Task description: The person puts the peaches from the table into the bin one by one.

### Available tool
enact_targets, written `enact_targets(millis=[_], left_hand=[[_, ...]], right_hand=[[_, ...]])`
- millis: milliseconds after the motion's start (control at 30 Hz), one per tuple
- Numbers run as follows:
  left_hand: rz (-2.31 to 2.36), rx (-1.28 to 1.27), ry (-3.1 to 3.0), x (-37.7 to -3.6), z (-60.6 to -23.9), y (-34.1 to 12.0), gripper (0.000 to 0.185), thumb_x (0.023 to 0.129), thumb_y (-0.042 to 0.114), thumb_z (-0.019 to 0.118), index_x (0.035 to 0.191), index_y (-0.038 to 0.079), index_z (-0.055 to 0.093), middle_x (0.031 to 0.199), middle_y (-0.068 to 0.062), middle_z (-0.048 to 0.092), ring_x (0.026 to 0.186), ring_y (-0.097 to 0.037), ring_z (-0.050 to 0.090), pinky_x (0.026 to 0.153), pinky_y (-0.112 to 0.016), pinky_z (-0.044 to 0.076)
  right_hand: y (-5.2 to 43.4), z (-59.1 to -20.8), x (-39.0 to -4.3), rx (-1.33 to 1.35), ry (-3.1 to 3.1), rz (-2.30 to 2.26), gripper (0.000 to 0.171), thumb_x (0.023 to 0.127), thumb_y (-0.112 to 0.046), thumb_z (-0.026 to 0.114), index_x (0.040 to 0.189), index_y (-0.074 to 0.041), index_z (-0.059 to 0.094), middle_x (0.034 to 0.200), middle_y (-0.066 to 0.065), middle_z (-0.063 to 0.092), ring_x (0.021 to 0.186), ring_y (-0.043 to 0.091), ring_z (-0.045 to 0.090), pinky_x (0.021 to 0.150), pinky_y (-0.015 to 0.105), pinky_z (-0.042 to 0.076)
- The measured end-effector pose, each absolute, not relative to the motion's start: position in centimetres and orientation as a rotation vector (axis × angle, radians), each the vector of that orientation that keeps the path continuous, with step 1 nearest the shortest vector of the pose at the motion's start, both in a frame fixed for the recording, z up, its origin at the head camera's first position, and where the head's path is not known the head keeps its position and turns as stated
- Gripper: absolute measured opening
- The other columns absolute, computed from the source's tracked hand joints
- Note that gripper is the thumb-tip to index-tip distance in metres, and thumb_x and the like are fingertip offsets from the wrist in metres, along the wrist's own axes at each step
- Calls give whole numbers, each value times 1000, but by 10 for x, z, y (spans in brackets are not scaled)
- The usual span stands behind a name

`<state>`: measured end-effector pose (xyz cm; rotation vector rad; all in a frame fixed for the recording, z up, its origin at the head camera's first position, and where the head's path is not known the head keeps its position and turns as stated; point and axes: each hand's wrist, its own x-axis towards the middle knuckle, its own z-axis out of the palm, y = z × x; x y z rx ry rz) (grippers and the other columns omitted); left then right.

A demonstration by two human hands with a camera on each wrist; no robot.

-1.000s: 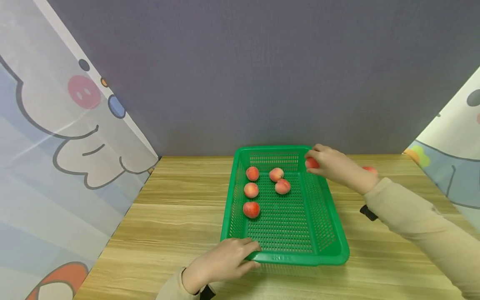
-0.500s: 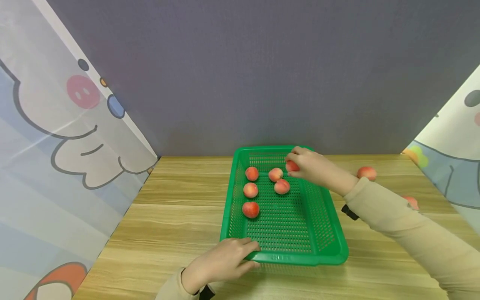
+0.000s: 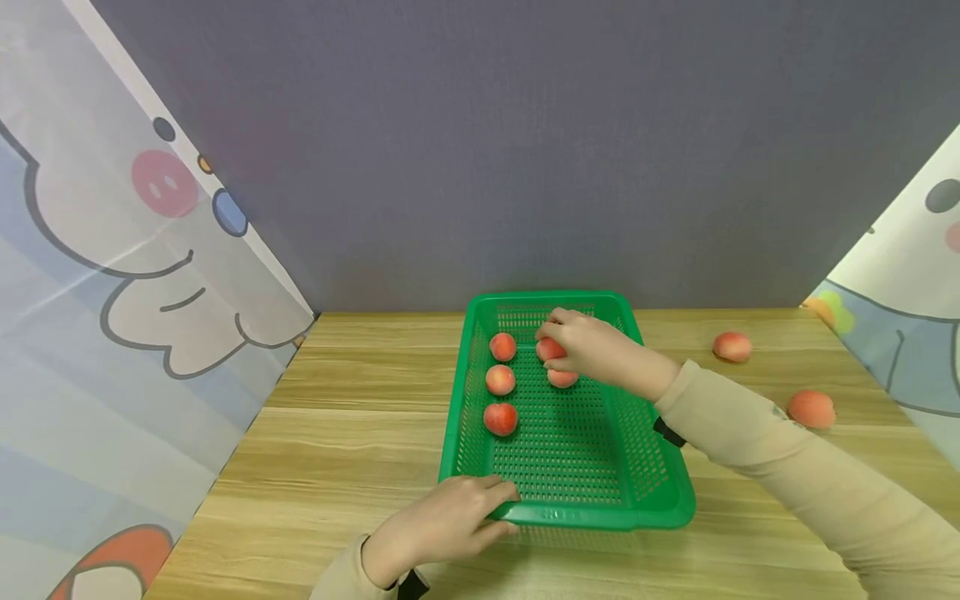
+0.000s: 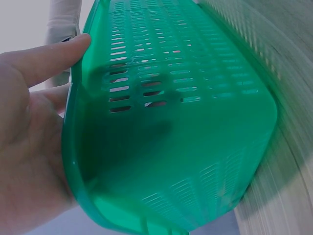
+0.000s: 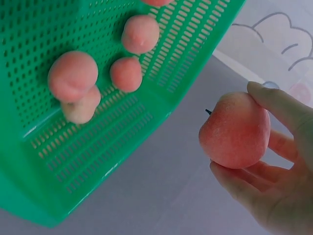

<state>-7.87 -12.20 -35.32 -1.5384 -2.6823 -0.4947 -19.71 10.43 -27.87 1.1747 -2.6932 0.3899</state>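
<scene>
A peach (image 3: 550,348) is held between the thumb and fingers of my right hand (image 3: 600,354), above the back part of a green plastic basket (image 3: 577,517). In the right wrist view the held peach (image 5: 234,131) has a small dark stem and is apart from the basket. My left hand (image 3: 457,517) grips the basket's near rim at its left corner, with the thumb on one side and fingers on the other. Along the basket's left wall lie a back peach (image 3: 502,347), a middle peach (image 3: 500,380) and a front peach (image 3: 501,419). Below my right hand lies another peach (image 3: 562,379); one more (image 5: 82,108) shows in the right wrist view.
Right of the basket, a far peach (image 3: 732,347) and a nearer peach (image 3: 812,409) lie on the wooden table (image 3: 352,400). A grey wall (image 3: 525,158) stands behind the basket, and printed cartoon sheets (image 3: 112,250) flank the table.
My right hand has carried the peach leftward from the basket's back right rim to over the back middle. The two peaches on the right have come into full view. My left hand stays put.
</scene>
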Motion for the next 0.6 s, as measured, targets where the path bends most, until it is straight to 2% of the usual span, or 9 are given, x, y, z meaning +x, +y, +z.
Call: enact_targets(millis=[167, 300, 400, 600], left_hand=[[-494, -1536, -2682, -79, -353, -122, 18, 84, 25, 61, 94, 11, 56, 84, 5, 59, 64, 6, 44, 61, -10, 40], [-489, -1532, -2678, -79, -354, -122, 18, 83, 25, 61, 93, 11, 55, 83, 5, 59, 64, 5, 44, 60, -10, 40], [-484, -1528, -2677, -80, -354, -122, 18, 83, 26, 61, 93, 11, 55, 83, 5, 59, 64, 5, 45, 60, -10, 40], [-499, -1540, -2684, -79, -354, -122, 18, 84, 24, 60, 93, 10, 56, 85, 4, 60, 66, 4, 49, 61, -10, 40]], right_hand=[[96, -281, -192, 1235, -2729, 411, 31, 75, -16, 71, 100, -2, 60, 96, 9, 53, 80, 19, 54, 67, 27, 46], [88, -285, -189, 1292, -2718, 431, 28, 74, -17, 72, 96, -4, 61, 93, 6, 53, 78, 16, 54, 66, 25, 46], [83, -289, -187, 1336, -2700, 446, 27, 72, -17, 73, 93, -5, 62, 88, 3, 53, 75, 14, 52, 67, 24, 44], [73, -297, -184, 1442, -2615, 437, 20, 71, -10, 72, 87, -4, 61, 76, -1, 51, 67, 11, 46, 59, 17, 40]])
